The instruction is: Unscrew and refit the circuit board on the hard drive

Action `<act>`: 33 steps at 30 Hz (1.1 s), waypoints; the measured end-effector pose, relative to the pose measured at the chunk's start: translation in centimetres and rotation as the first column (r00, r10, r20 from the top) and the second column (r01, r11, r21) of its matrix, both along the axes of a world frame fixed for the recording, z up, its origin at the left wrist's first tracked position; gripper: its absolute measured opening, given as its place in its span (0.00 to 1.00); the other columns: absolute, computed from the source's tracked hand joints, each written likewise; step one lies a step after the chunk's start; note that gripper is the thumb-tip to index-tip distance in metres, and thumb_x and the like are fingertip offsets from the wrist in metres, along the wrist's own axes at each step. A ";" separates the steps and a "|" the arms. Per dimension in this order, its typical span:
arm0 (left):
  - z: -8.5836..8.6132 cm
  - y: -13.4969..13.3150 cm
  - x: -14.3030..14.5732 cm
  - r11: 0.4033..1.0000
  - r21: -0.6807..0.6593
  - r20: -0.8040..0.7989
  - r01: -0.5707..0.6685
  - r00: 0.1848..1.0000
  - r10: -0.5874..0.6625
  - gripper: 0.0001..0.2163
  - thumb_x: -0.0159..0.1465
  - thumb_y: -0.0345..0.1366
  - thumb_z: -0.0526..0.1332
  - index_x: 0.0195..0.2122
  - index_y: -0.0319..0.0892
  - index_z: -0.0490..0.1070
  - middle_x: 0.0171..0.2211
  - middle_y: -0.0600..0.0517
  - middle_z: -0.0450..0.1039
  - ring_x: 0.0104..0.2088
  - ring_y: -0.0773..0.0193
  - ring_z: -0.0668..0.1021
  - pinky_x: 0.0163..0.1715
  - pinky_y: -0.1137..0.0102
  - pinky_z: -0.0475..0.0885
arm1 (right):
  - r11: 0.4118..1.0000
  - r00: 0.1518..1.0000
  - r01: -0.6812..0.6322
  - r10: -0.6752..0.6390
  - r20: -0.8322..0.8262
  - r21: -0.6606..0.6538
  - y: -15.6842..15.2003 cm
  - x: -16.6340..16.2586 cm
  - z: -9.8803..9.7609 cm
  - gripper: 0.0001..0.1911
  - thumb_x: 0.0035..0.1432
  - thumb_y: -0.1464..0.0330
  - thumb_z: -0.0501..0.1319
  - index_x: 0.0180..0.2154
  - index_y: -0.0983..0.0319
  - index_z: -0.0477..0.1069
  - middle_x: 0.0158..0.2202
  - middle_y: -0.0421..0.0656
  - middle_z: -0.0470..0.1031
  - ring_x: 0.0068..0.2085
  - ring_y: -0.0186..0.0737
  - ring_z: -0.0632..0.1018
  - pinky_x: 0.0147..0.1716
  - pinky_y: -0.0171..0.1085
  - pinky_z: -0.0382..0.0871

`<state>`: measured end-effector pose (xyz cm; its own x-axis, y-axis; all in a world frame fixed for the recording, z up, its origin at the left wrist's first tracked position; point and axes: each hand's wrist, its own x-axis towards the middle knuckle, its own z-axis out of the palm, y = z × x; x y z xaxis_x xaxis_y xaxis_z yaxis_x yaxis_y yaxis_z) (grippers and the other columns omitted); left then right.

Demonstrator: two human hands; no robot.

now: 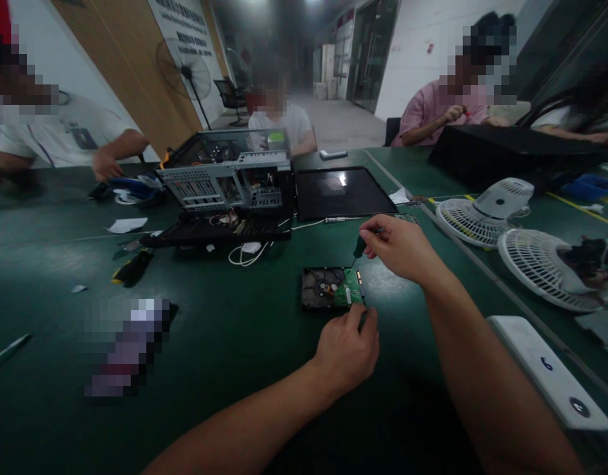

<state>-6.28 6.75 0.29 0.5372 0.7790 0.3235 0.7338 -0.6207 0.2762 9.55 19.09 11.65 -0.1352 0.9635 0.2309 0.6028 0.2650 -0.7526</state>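
Observation:
A hard drive (318, 288) lies on the green table with its green circuit board (351, 284) facing up. My left hand (349, 343) is closed at the drive's near right corner, thumb and fingertips gripping its edge. Between the fingers of my right hand (395, 244) is a small dark screwdriver (359, 248), held nearly upright. Its thin tip comes down on the circuit board near the far right corner of the drive. Whether a screw sits under the tip is too small to tell.
Beyond the drive stands an opened computer case (225, 181), its black side panel (343, 191) lying alongside. A yellow-black screwdriver (132, 267) and a blurred phone-like object (128, 349) lie left. White fan parts (467, 221) and a white power bank-like box (546, 369) are right. Several people sit around.

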 end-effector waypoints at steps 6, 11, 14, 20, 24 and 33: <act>-0.8 -0.6 0.8 0.989 -0.098 -0.103 -0.111 0.990 0.101 0.27 0.71 0.36 0.57 0.70 0.33 0.60 0.70 0.29 0.61 0.39 0.50 0.85 0.31 0.56 0.84 | 1.000 0.999 0.022 -0.022 0.025 -0.002 0.2 0.5 0.0 0.11 0.62 0.65 0.68 0.47 0.56 0.77 0.32 0.44 0.81 0.30 0.44 0.81 0.36 0.44 0.72; -0.6 -0.5 1.2 0.977 -0.138 -0.173 -0.162 0.975 0.137 0.29 0.71 0.36 0.59 0.71 0.32 0.61 0.73 0.27 0.55 0.42 0.47 0.86 0.35 0.56 0.84 | 0.998 1.000 -0.004 0.004 0.011 0.069 0.3 0.6 -0.4 0.08 0.62 0.60 0.69 0.43 0.53 0.77 0.36 0.44 0.78 0.32 0.44 0.77 0.34 0.43 0.66; -0.5 -0.4 1.1 0.974 -0.142 -0.192 -0.178 0.970 0.150 0.28 0.71 0.36 0.60 0.71 0.34 0.61 0.73 0.28 0.56 0.40 0.48 0.86 0.34 0.56 0.84 | 0.992 0.995 0.034 -0.045 0.085 0.119 0.3 0.4 -0.2 0.08 0.60 0.60 0.71 0.37 0.54 0.75 0.34 0.45 0.77 0.36 0.47 0.76 0.36 0.44 0.63; -0.6 -0.2 0.9 0.971 -0.113 -0.199 -0.210 0.962 0.185 0.27 0.71 0.38 0.60 0.70 0.37 0.63 0.74 0.29 0.55 0.38 0.51 0.86 0.32 0.60 0.83 | 0.973 0.937 0.108 -0.169 0.306 0.206 0.3 -0.2 0.2 0.06 0.60 0.65 0.69 0.39 0.56 0.75 0.31 0.44 0.77 0.34 0.47 0.76 0.36 0.45 0.63; -0.2 -0.1 1.0 0.965 -0.145 -0.232 -0.219 0.956 0.182 0.27 0.72 0.38 0.59 0.71 0.37 0.62 0.75 0.31 0.53 0.40 0.52 0.86 0.33 0.60 0.83 | 0.972 0.937 0.066 -0.138 0.320 0.226 0.3 -0.4 -0.1 0.02 0.64 0.65 0.65 0.39 0.56 0.76 0.28 0.42 0.78 0.32 0.44 0.77 0.35 0.42 0.64; 0.5 -0.1 0.9 0.956 -0.194 -0.285 -0.221 0.945 0.161 0.29 0.73 0.40 0.57 0.73 0.35 0.59 0.76 0.32 0.50 0.43 0.53 0.86 0.36 0.60 0.83 | 0.996 0.973 -0.033 0.014 0.231 0.079 0.3 0.4 -0.1 0.12 0.67 0.68 0.61 0.50 0.58 0.78 0.31 0.42 0.82 0.31 0.43 0.82 0.35 0.41 0.71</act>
<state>-5.33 6.64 0.74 0.4132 0.9106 0.0000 0.8973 -0.4072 0.1705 9.99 19.40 11.53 -0.2165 0.9386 0.2686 0.7500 0.3360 -0.5697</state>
